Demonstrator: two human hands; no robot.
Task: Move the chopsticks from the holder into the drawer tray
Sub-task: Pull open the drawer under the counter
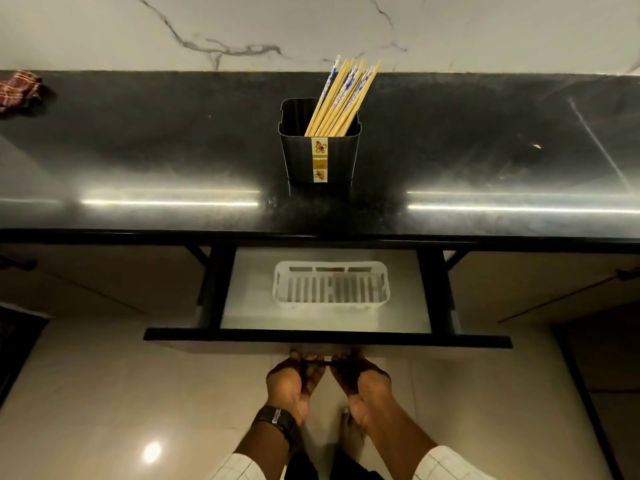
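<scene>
If yanked with left grip [294, 379] and right grip [360, 379] both curled round handle [317, 364], could overrun drawer [242, 336], skid tray [330, 287]; later, risks tipping holder [318, 157], scattering chopsticks [341, 98] across table [138, 150].

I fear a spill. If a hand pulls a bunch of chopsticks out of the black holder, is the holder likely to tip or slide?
Possibly. The holder looks like thin plastic, so probably light. The chopsticks lean to one side and stand well above its rim, so dragging sideways may tip it. The glossy countertop probably lets it slide.
</scene>
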